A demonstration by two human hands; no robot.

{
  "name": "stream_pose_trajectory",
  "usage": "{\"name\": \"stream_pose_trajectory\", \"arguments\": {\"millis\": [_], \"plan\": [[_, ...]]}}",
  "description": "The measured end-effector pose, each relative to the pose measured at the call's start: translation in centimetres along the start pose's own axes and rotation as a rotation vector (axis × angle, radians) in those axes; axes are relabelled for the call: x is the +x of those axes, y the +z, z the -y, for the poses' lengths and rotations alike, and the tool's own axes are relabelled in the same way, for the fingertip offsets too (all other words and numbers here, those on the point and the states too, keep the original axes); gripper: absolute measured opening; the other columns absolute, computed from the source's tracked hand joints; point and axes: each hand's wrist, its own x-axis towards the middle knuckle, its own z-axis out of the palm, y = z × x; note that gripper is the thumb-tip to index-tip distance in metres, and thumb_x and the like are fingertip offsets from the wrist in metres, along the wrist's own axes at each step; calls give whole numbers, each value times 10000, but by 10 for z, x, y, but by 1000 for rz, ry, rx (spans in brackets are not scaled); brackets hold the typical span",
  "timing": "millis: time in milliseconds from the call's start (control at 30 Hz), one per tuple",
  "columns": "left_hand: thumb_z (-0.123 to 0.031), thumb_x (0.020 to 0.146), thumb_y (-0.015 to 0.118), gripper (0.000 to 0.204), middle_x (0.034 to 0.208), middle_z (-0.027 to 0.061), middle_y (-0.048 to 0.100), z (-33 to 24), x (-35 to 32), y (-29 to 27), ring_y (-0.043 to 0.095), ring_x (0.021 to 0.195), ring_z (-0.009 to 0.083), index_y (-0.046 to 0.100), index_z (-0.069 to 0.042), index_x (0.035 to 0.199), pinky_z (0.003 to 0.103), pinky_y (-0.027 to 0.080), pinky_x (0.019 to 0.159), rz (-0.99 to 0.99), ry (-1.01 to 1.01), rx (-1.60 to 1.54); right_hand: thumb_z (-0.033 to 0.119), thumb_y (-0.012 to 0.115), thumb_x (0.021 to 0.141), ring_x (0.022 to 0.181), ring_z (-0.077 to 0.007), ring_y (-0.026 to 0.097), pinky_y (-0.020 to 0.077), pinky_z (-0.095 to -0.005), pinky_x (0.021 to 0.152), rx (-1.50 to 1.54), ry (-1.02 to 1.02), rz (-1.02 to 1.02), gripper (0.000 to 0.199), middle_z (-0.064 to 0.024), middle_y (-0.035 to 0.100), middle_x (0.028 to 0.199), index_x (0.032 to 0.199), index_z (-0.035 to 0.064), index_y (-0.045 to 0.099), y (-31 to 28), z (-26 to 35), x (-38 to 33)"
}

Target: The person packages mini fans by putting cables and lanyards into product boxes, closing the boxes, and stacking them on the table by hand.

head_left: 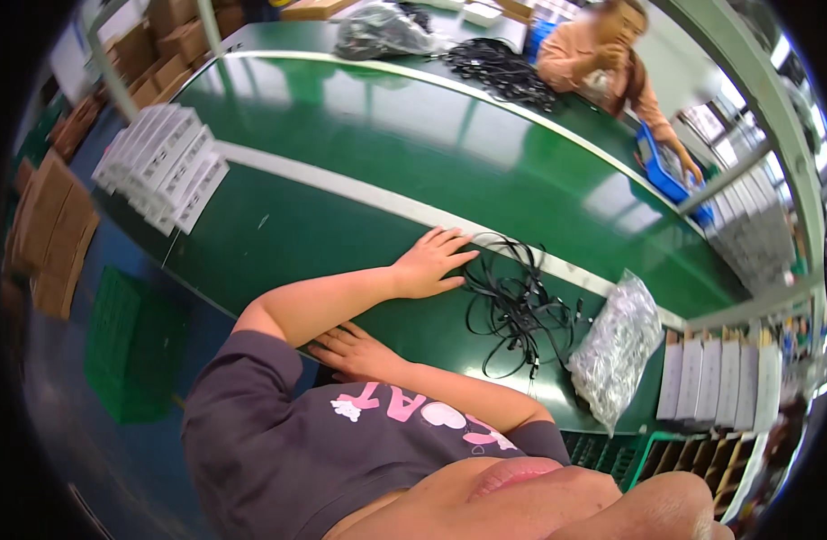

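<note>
My left hand (430, 264) lies flat on the green table (278, 236), fingers spread and holding nothing. Its fingertips reach the pale strip (359, 191) and the near end of a loose tangle of black cables (521, 310); whether they touch a cable I cannot tell. Closer to my body, my right hand (357, 354) rests at the table's near edge with its fingers stretched out, palm down and nothing in it. Right of the cables sits a clear plastic bag (619, 346), crumpled and shiny; what it contains is hard to make out.
White boxes (166, 166) are stacked at the table's left end, and more white boxes (715, 382) stand at the right. A green crate (134, 346) is on the floor. Across the table, a person (602, 54) reaches into a blue bin (665, 171) near a cable pile (499, 72).
</note>
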Motion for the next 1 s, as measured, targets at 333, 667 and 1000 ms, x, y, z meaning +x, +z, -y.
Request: {"name": "stream_pose_trajectory", "arguments": {"millis": [333, 667, 1000], "plan": [[-320, 888, 597, 543, 1468, 153, 356, -5, 7, 0, 267, 1390, 334, 456, -134, 1379, 496, 180, 1148, 26, 3, -2, 277, 743, 703, 1414, -306, 250, 167, -484, 1160, -31, -37, 4, 785, -159, 324, 1487, 1384, 67, 412, 4, -7, -3], [-343, 894, 589, 535, 1466, 152, 361, -4, 8, 1, 267, 1392, 331, 462, -133, 1369, 494, 178, 1149, 27, 9, 21, 294, 748, 697, 1395, -297, 283, 169, -481, 1163, -36, -50, -18, 780, -150, 354, 1467, 1370, 75, 420, 2, -7, -2], [-319, 892, 595, 536, 1473, 141, 354, -3, 6, 5, 259, 1398, 328, 455, -144, 1379, 496, 171, 1152, 22, 11, 17, 294, 732, 713, 1391, -297, 291, 168, -483, 1164, -19, -27, 6, 750, -153, 361, 1462, 1360, 69, 427, -2, -4, -1]]}}
